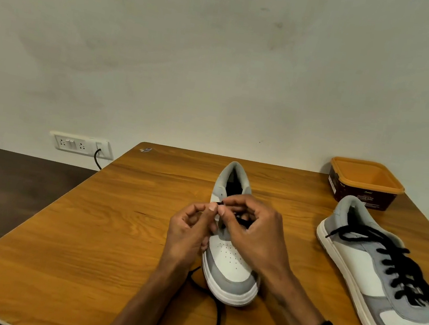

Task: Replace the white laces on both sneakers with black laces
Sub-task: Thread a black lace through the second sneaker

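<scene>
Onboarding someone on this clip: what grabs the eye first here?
Both hands, left hand and right hand, pinching a black lace tip over the middle sneaker at table centre. To the right lies the second sneaker, already black-laced. Behind it sits an orange tub at the table's far right corner.

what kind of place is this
Probably an ordinary indoor room, a home or small office: a wooden table against a plain painted wall, with a wall switch-and-socket panel low beside it.
</scene>
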Motion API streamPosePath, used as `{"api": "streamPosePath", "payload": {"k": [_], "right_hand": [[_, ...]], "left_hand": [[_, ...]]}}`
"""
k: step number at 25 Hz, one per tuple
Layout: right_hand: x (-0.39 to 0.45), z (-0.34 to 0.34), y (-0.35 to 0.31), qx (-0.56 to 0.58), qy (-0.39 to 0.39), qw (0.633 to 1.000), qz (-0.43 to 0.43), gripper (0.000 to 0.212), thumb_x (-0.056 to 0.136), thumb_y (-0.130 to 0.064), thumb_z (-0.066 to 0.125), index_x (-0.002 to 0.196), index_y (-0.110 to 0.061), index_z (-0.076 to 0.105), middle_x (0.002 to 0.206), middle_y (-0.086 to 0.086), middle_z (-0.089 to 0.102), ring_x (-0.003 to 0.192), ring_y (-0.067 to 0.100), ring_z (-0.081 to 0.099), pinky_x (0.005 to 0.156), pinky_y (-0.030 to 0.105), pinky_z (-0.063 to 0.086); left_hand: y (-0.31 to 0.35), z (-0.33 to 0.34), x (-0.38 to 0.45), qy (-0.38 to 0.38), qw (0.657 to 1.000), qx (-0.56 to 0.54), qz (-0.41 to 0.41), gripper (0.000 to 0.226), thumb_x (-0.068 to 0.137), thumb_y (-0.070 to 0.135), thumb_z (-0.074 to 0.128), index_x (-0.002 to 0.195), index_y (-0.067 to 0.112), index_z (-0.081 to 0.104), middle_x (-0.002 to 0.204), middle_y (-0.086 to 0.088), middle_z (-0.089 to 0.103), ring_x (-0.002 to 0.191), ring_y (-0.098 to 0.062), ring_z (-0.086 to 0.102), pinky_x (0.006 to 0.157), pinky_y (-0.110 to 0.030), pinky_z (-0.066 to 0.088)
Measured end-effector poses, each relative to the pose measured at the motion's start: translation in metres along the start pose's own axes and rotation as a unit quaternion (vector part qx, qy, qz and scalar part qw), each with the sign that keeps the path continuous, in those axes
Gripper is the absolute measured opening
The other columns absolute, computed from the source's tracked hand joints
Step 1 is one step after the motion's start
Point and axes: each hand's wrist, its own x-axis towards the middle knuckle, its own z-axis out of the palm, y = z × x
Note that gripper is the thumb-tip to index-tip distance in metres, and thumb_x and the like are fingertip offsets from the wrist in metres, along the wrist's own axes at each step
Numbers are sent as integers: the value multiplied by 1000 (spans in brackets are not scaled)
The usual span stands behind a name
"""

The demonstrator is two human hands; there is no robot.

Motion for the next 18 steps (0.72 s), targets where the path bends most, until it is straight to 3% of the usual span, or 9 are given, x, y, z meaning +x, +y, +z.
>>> {"api": "streamPosePath", "payload": {"k": [3,5,7,10,13,16,18], "right_hand": [[3,-5,0,92,-76,992,38,14,91,-12,81,103,-18,78,93,-4,79,90,11,77,81,32,64],[5,-10,-2,87,-134,987,24,13,91,-7,78,98,-18,76,89,-1,78,81,15,76,72,35,63],[4,-11,-2,26,-156,987,-8,13,89,-9,77,91,-21,73,82,-6,74,65,9,67,58,28,54],[1,-8,-2,-15,-123,992,-35,16,88,-18,80,84,-22,65,73,-8,68,57,9,60,53,23,47],[0,-7,-7,35,-51,998,11,25,94,-43,75,87,-19,70,76,-3,73,64,16,70,58,38,60],[3,-9,-11,129,1,987,99,24,93,-37,76,106,-17,76,92,0,80,84,17,78,75,44,66],[8,-12,-8,210,21,967,141,23,94,-22,76,115,-11,76,99,5,81,96,20,79,84,43,65]], "left_hand": [[-4,0,0,9,999,49,10,50,104,45,54,86,3,71,59,-10,56,45,-14,42,42,-25,33],[-1,-2,-1,-26,999,37,-8,47,104,45,56,85,5,71,60,-13,47,49,-14,40,46,-26,29],[2,-6,0,-66,997,-1,-40,32,99,43,64,88,15,75,64,-7,47,55,-12,39,51,-27,28],[3,-13,4,-88,989,-99,-72,18,90,38,80,99,22,80,75,-2,56,59,-6,44,55,-21,36],[2,-11,5,-98,987,-121,-45,33,83,43,86,105,20,79,85,-1,65,62,-7,48,60,-22,43],[-1,-3,0,-106,994,-10,37,28,93,34,79,111,13,77,97,-18,75,79,-35,66,71,-46,56],[-6,1,-2,-114,988,62,83,21,94,34,79,108,18,79,95,-24,73,78,-48,63,69,-59,53]]}}
